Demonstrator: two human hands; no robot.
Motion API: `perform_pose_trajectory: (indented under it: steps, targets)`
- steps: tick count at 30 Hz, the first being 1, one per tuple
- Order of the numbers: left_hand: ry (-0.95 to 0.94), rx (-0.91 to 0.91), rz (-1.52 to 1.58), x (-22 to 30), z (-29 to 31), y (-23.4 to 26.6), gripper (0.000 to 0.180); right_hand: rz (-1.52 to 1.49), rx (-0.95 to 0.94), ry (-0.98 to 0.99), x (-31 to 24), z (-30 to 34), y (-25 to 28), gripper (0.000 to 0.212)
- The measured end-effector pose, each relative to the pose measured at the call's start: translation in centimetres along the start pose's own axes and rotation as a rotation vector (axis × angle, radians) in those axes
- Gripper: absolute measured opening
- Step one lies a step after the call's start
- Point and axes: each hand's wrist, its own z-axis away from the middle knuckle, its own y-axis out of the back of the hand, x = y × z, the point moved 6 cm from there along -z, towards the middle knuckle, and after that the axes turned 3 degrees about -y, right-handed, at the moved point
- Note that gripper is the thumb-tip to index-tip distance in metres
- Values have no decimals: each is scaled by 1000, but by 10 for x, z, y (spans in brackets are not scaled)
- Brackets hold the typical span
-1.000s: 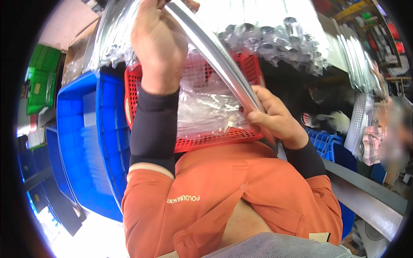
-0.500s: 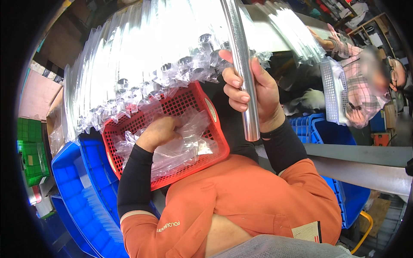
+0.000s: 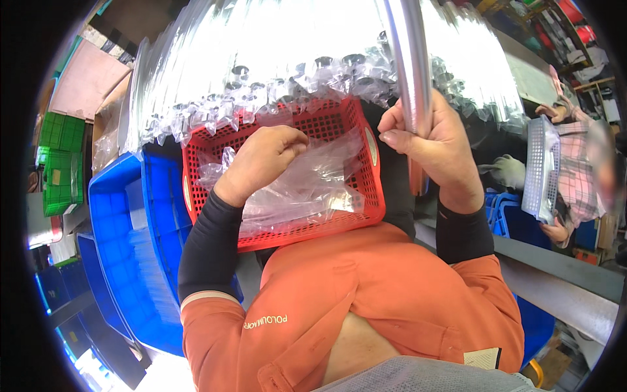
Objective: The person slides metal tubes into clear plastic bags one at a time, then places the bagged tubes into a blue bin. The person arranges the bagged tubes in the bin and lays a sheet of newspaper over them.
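Note:
My right hand point(image 3: 452, 155) is closed round a shiny metal tube point(image 3: 409, 62), which stands nearly upright in the view and runs out past the top edge. Over the red perforated basket point(image 3: 377, 196) is my left hand point(image 3: 261, 163), its fingers curled and drawn together; what they hold, if anything, cannot be made out. Crumpled clear plastic bags point(image 3: 313, 189) lie in the basket, just beneath and beside that hand. Beyond the basket, a wide row of tubes in clear plastic sleeves point(image 3: 274, 46) lies side by side, their dark ends toward me.
Blue crates point(image 3: 117, 179) stand left of the basket, one holding thin clear sleeves. Green crates point(image 3: 62, 163) are farther left. At right, a co-worker in a checked shirt point(image 3: 578, 157) sits by a pale perforated basket point(image 3: 541, 170). A grey metal beam point(image 3: 555, 261) crosses the lower right.
My left hand has lifted from among the bags and its fingers have drawn together. My right hand's fingers have closed in on the tube. The whole view has shifted a little.

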Motion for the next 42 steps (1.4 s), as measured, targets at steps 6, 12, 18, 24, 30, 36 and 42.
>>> perform_pose_trajectory:
  steps: [6,12,18,24,30,36,42]
  targets:
    - [-59,-154,-336,-11,6,-41,26,-188,49,95,-11,10,6,35]
    - [103,295,190,-19,6,9,13,-358,94,255,-16,20,25,34]
    - [-6,220,279,34,10,18,10,-789,-11,479,-59,12,53,36]
    - [-494,305,164,69,12,19,15,-1212,-177,394,-78,-15,61,20]
    - [-743,365,56,91,13,24,16,-1118,52,310,-49,-31,50,18]
    - [-420,363,71,80,5,8,37,-700,240,663,-73,-2,-32,30]
    - [-661,527,3,125,18,10,7,-245,829,951,-143,68,33,30]
